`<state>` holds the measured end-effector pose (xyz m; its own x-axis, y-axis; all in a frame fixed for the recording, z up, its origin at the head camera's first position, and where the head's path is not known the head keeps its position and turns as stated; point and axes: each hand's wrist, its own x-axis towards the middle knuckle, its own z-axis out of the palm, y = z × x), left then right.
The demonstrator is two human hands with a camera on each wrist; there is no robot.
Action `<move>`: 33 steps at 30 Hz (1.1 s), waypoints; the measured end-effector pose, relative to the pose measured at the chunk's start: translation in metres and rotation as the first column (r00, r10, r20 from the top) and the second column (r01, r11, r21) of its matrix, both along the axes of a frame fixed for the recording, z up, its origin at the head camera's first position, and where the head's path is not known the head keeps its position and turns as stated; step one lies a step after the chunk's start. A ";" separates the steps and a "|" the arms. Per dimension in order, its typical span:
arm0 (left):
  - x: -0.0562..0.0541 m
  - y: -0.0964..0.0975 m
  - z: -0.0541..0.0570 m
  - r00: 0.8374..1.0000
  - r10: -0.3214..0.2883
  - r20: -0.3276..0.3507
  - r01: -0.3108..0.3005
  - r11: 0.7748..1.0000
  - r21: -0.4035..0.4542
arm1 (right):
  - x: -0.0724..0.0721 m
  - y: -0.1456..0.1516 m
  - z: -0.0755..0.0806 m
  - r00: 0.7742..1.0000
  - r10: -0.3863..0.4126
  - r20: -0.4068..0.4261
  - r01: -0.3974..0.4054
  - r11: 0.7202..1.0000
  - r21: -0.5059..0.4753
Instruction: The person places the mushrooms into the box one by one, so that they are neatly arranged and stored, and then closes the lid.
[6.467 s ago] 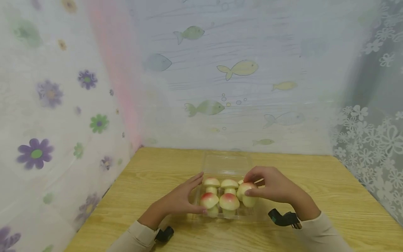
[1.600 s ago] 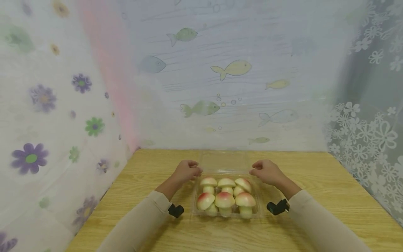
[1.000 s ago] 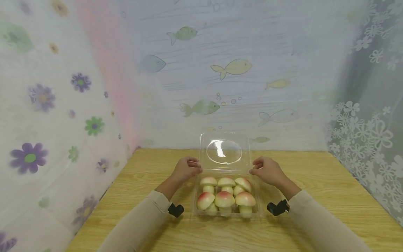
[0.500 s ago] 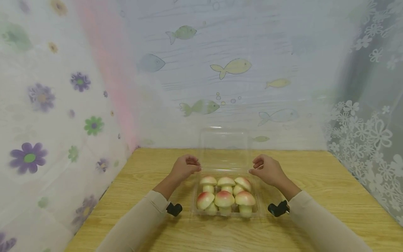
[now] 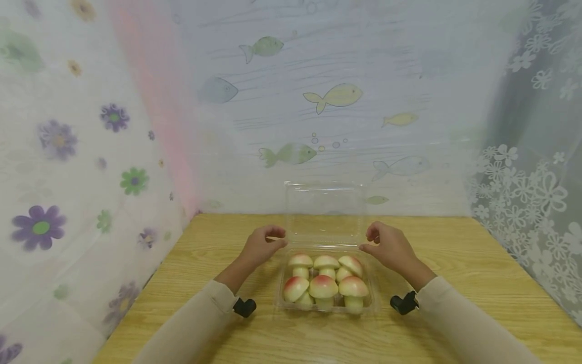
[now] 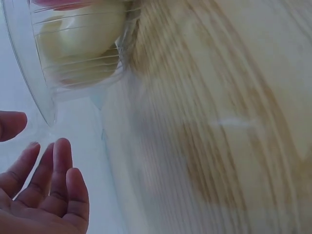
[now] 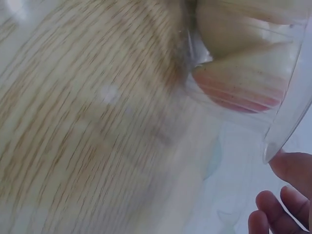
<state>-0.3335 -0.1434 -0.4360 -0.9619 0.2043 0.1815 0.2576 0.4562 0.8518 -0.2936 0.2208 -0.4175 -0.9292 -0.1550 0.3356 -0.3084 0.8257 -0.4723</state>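
A clear plastic clamshell box (image 5: 300,308) sits on the table, its lid (image 5: 325,212) standing raised at the back. Inside, in two rows, are several toy mushrooms (image 5: 324,286) with cream stems and red-tinted caps. My left hand (image 5: 260,247) is beside the back left corner, thumb and fingers apart with nothing between them. In the left wrist view those fingers (image 6: 61,170) stand clear of the rim. My right hand (image 5: 388,247) is at the back right corner; its thumb (image 7: 295,170) meets the rim corner in the right wrist view, the other fingers loosely bent away.
The wood-grain table (image 5: 218,333) runs back to a wall sheet (image 5: 254,126) printed with fish. A flower-print sheet (image 5: 91,202) borders the left side, and a white-flowered grey one (image 5: 523,202) the right. Black wrist cameras (image 5: 403,303) hang under both sleeves.
Earlier my right hand held a mushroom at the box's right front; it now sits in the box. Both hands moved to the back corners. The lid swung up, and my left hand drew slightly left.
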 end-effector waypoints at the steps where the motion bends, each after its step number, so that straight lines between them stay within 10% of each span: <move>1: 0.001 -0.001 0.000 1.000 -0.008 -0.004 0.008 1.000 -0.007 | 0.001 0.000 0.001 1.000 0.001 -0.020 -0.001 1.000 0.028; 13: 0.014 -0.012 -0.002 0.995 -0.096 -0.026 0.095 0.994 -0.049 | 0.008 0.000 0.000 0.985 0.050 -0.167 0.001 0.957 0.289; 21: 0.025 -0.015 -0.003 0.992 -0.124 -0.016 0.124 0.991 -0.041 | 0.017 -0.001 0.000 0.938 0.112 -0.328 0.006 0.941 0.339; 33: 0.036 -0.016 -0.001 0.984 -0.123 -0.128 0.102 0.982 -0.159 | 0.024 0.005 -0.005 0.924 0.149 -0.352 -0.020 0.939 0.343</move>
<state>-0.2976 -0.1598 -0.4372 -0.8996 0.3449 0.2680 0.4235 0.5385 0.7285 -0.2693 0.2257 -0.4228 -0.7275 -0.3877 0.5660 -0.4819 0.8760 -0.0193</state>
